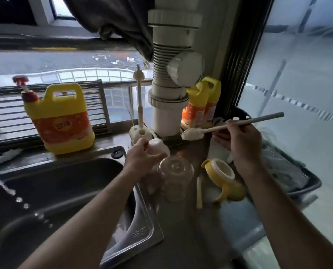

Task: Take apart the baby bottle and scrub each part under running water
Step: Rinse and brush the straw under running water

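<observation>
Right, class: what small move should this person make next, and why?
Probably carry the white cap left over the sink, since the left hand grips it above the counter, the right hand holds the brush ready, and water is falling only into the sink.

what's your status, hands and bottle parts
Left hand grips cap, right hand holds brush. Bottle on counter, yellow collar off beside it. Water running, sink unblocked.

Left hand (140,159) grips a pale cap (158,147); right hand (243,141) holds the bottle brush (218,128).
</observation>
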